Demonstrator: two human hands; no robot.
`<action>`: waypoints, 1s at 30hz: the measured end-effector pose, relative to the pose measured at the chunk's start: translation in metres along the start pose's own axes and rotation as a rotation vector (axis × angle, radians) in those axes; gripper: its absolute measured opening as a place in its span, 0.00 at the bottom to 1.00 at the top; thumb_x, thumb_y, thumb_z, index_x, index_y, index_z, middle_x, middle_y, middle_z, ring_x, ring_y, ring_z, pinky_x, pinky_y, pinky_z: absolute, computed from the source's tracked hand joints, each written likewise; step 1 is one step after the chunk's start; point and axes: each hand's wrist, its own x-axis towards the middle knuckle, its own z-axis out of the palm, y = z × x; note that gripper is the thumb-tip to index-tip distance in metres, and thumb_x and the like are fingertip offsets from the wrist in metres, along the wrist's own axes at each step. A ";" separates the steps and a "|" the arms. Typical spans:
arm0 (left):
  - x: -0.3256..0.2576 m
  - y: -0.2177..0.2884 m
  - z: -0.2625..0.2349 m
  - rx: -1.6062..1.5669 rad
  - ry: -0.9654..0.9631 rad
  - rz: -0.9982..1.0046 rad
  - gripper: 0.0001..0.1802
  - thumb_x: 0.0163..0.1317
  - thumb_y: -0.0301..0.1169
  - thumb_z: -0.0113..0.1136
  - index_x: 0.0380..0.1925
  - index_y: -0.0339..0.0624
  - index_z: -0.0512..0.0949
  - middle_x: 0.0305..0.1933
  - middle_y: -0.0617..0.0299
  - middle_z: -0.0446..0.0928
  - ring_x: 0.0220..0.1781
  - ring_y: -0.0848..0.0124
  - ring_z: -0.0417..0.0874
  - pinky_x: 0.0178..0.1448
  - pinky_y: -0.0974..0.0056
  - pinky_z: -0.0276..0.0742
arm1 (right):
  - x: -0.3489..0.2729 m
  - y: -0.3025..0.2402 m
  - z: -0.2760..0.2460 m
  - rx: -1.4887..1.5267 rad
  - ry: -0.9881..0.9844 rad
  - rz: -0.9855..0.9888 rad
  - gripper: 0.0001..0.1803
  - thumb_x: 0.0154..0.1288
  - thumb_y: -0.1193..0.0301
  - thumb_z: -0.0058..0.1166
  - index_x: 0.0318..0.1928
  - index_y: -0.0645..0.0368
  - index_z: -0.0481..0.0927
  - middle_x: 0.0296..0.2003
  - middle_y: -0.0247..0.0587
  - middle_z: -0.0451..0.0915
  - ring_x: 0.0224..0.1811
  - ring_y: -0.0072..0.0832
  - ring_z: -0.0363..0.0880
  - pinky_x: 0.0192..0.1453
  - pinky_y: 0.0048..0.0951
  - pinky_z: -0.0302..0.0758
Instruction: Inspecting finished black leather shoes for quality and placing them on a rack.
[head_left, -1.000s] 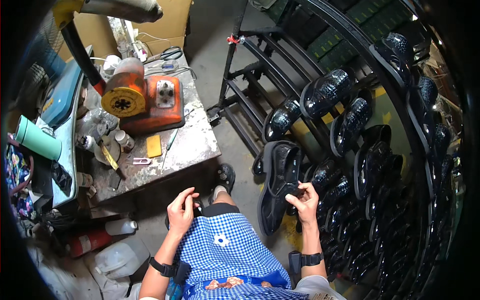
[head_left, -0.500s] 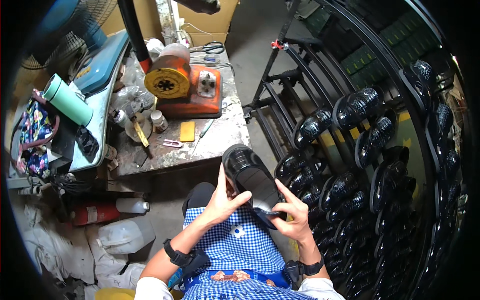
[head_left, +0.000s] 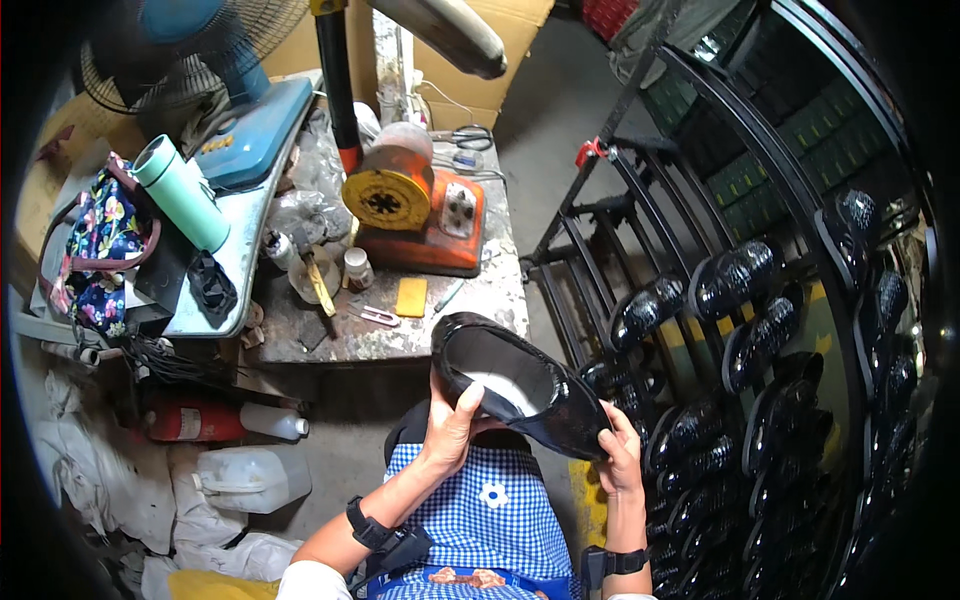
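I hold a glossy black shoe (head_left: 566, 412) up in front of my lap, its opening facing me and a pale insole showing inside. Around the heel end wraps my left hand (head_left: 449, 432), the thumb on the near rim of the opening and the other fingers mostly hidden beneath. At the toe end, my right hand (head_left: 620, 450) pinches the shoe between thumb and fingers. The shoe slants, heel to the upper left and toe to the lower right. A blue checked apron (head_left: 480, 505) covers my lap below it.
Ahead stands a stained workbench (head_left: 390, 345) with an orange machine (head_left: 425, 235), a yellow block (head_left: 411, 297) and a small white bottle (head_left: 357, 268). To the right, a black rack (head_left: 640, 215) carries many glossy shoes. A green flask (head_left: 180, 195) and floral bag (head_left: 100, 245) are at left.
The shoe has turned so its toe now points to the lower right. My right hand has moved to the toe, my left to the heel. The view has shifted slightly.
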 end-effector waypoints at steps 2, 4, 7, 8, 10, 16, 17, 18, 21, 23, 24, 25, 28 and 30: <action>0.009 0.017 -0.005 -0.051 -0.091 -0.147 0.46 0.56 0.63 0.48 0.66 0.54 0.42 0.62 0.51 0.59 0.55 0.54 0.73 0.49 0.44 0.76 | 0.007 0.001 -0.002 0.171 0.016 0.012 0.28 0.53 0.69 0.60 0.52 0.71 0.70 0.46 0.46 0.77 0.47 0.31 0.77 0.57 0.30 0.70; 0.018 0.037 -0.011 -0.004 -0.241 -0.144 0.47 0.54 0.70 0.37 0.65 0.50 0.50 0.61 0.50 0.64 0.56 0.52 0.72 0.51 0.41 0.73 | 0.020 0.000 -0.005 0.263 0.025 0.061 0.26 0.54 0.68 0.58 0.50 0.72 0.72 0.43 0.46 0.79 0.44 0.31 0.78 0.55 0.29 0.72; 0.032 0.064 -0.019 0.036 -0.272 -0.310 0.51 0.51 0.74 0.32 0.64 0.47 0.54 0.60 0.47 0.66 0.58 0.46 0.70 0.53 0.34 0.68 | 0.035 0.003 -0.002 0.364 0.023 0.160 0.24 0.54 0.67 0.56 0.48 0.73 0.73 0.41 0.46 0.80 0.41 0.32 0.79 0.50 0.30 0.75; 0.033 0.070 -0.020 0.023 -0.265 -0.337 0.50 0.51 0.74 0.32 0.64 0.47 0.55 0.60 0.47 0.66 0.58 0.46 0.71 0.52 0.33 0.68 | 0.040 0.003 0.000 0.388 0.059 0.213 0.24 0.54 0.67 0.56 0.47 0.73 0.74 0.40 0.47 0.80 0.40 0.32 0.80 0.49 0.30 0.76; 0.040 0.078 -0.021 0.079 -0.251 -0.312 0.49 0.52 0.73 0.32 0.63 0.49 0.57 0.60 0.49 0.67 0.57 0.48 0.72 0.52 0.33 0.69 | 0.045 0.006 0.011 0.368 0.090 0.247 0.22 0.59 0.61 0.52 0.45 0.68 0.76 0.40 0.44 0.80 0.39 0.32 0.80 0.45 0.33 0.77; 0.074 0.075 -0.016 -0.071 -0.052 -0.109 0.38 0.58 0.67 0.37 0.58 0.53 0.63 0.53 0.61 0.73 0.53 0.65 0.76 0.47 0.53 0.81 | 0.033 0.011 0.040 0.336 0.148 0.157 0.32 0.67 0.46 0.34 0.58 0.60 0.64 0.46 0.53 0.77 0.46 0.43 0.77 0.48 0.40 0.74; 0.084 0.073 -0.014 -0.128 -0.094 -0.053 0.36 0.59 0.65 0.39 0.58 0.53 0.64 0.53 0.62 0.73 0.53 0.68 0.76 0.44 0.58 0.83 | 0.026 0.015 0.046 0.177 0.122 0.103 0.32 0.67 0.48 0.35 0.59 0.62 0.63 0.47 0.54 0.76 0.47 0.42 0.76 0.50 0.38 0.72; 0.094 0.072 -0.012 -0.120 -0.095 0.021 0.36 0.59 0.65 0.39 0.57 0.51 0.64 0.53 0.61 0.73 0.53 0.67 0.76 0.46 0.57 0.82 | 0.017 0.020 0.052 0.027 0.077 0.028 0.32 0.67 0.50 0.36 0.59 0.65 0.62 0.48 0.55 0.76 0.49 0.40 0.75 0.53 0.36 0.70; 0.130 0.071 -0.002 -0.231 -0.049 0.099 0.36 0.59 0.64 0.41 0.57 0.51 0.64 0.53 0.63 0.72 0.53 0.68 0.76 0.50 0.58 0.80 | -0.011 0.039 0.071 -0.187 -0.064 -0.083 0.29 0.65 0.63 0.47 0.60 0.69 0.61 0.51 0.54 0.74 0.53 0.34 0.73 0.63 0.34 0.61; 0.155 0.075 0.005 -0.311 -0.073 0.122 0.35 0.59 0.64 0.42 0.56 0.51 0.64 0.53 0.64 0.72 0.52 0.70 0.76 0.49 0.61 0.80 | -0.025 0.050 0.086 -0.161 -0.141 -0.041 0.29 0.61 0.65 0.50 0.61 0.61 0.63 0.57 0.46 0.69 0.61 0.43 0.66 0.68 0.38 0.57; 0.166 0.076 0.009 -0.340 -0.076 0.151 0.35 0.58 0.64 0.42 0.56 0.51 0.64 0.53 0.65 0.72 0.52 0.70 0.76 0.49 0.62 0.80 | -0.030 0.055 0.095 -0.283 -0.096 -0.077 0.28 0.56 0.70 0.53 0.58 0.63 0.67 0.53 0.50 0.72 0.57 0.44 0.70 0.65 0.37 0.60; 0.176 0.076 0.014 -0.367 -0.047 0.177 0.35 0.58 0.64 0.44 0.55 0.51 0.64 0.53 0.65 0.72 0.51 0.71 0.77 0.48 0.63 0.81 | -0.033 0.053 0.096 -0.539 -0.129 -0.192 0.27 0.53 0.71 0.55 0.55 0.63 0.69 0.51 0.50 0.73 0.56 0.45 0.70 0.63 0.37 0.62; 0.202 0.082 0.025 -0.420 -0.054 0.204 0.34 0.57 0.63 0.46 0.54 0.51 0.65 0.50 0.66 0.73 0.49 0.72 0.77 0.49 0.63 0.81 | -0.040 0.047 0.103 -0.867 -0.146 -0.350 0.23 0.48 0.71 0.57 0.48 0.64 0.73 0.47 0.52 0.75 0.52 0.47 0.71 0.59 0.38 0.66; 0.217 0.085 0.033 -0.445 -0.040 0.204 0.34 0.57 0.63 0.46 0.54 0.51 0.66 0.50 0.66 0.73 0.49 0.72 0.77 0.49 0.62 0.81 | -0.040 0.043 0.106 -0.892 -0.133 -0.360 0.23 0.48 0.70 0.58 0.47 0.62 0.74 0.46 0.50 0.75 0.51 0.46 0.72 0.58 0.38 0.67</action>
